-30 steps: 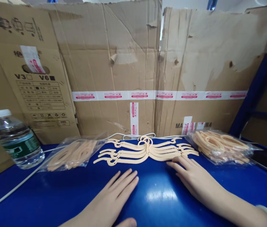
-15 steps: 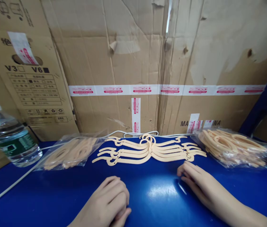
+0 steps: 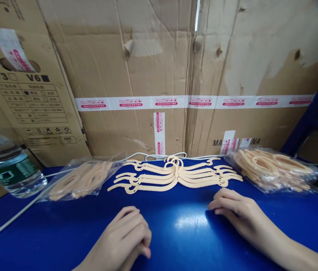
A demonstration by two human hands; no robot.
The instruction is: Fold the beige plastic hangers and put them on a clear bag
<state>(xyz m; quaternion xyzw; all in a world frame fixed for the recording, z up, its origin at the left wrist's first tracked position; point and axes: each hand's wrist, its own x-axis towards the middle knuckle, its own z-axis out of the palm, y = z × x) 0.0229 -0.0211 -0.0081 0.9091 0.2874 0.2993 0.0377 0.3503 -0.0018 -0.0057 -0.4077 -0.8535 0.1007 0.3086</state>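
Bottle [image 3: 11, 173] is standing near the bench's [image 3: 173, 244] back-left corner; white cable [image 3: 12, 224] is running past it; left bag of hangers [image 3: 81, 180] is lying inboard of that, toward the back edge; left hand [image 3: 119, 235] is hanging over the front half, apart from everything, fingers curling inward (palm hidden, so can't tell if it's closed on anything); loose hangers [image 3: 153, 188] are lying mid-width near the back edge, hooks overlapping, arms spreading toward both ends; right hand [image 3: 238, 207] is hovering at or on the bench just in front of their right ends, not touching them, fingers bending, can't tell the grip; right bag of hangers [image 3: 271, 171] is sitting toward the back-right corner; progress: the loose set is looking laid out, my read; both bagged lots are sitting in plastic, can't tell if finished or waiting.
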